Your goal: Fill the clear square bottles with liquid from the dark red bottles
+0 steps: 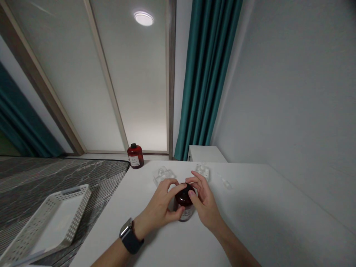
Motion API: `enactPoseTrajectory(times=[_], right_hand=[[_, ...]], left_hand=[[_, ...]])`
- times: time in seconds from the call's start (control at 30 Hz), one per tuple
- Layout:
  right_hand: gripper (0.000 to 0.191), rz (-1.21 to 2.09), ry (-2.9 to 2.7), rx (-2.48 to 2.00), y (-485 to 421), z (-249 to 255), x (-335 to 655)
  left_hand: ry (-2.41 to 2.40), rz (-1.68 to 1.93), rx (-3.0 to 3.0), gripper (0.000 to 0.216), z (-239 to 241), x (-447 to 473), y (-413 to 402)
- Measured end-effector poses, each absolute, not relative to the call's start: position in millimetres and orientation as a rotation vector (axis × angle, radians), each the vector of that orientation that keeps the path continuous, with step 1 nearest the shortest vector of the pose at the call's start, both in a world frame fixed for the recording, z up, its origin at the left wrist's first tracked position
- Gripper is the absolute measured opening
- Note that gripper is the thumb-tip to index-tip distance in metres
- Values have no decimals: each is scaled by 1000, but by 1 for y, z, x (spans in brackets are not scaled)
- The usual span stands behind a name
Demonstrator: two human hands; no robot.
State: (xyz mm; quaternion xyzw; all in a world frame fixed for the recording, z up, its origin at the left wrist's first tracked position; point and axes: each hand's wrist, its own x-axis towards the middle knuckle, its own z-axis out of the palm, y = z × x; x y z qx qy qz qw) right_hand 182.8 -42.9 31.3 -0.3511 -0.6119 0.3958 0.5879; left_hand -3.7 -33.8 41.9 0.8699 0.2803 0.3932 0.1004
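Observation:
A dark amber bottle [185, 214] with a pale label stands upright on the white table [172, 241], between my two hands. My left hand [164, 202], with a dark watch on its wrist, curls round its left side, the thumb low by the label and a finger across the top. From the right, my right hand [205, 202] has its thumb against the bottle's shoulder and its other fingers bent behind it. My fingers partly hide the bottle's top, so I cannot make out its cap. Just beyond lie clear plastic pieces [164, 173] and another clear, whitish piece [203, 172].
A second red-amber bottle [135, 157] with a black cap stands at the table's far left corner. A small transparent item [226, 183] lies to the right. Lower down at left is a white perforated basket [76, 218]. A white cabinet [207, 153] stands behind the table.

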Motion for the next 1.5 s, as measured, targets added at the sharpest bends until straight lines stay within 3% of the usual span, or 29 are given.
enactPoseTrajectory(times=[1.5], right_hand=[[47,941,-1547,-821,-45,37,189]], left_hand=[[835,1181,2580,66,42,-3,-34]])
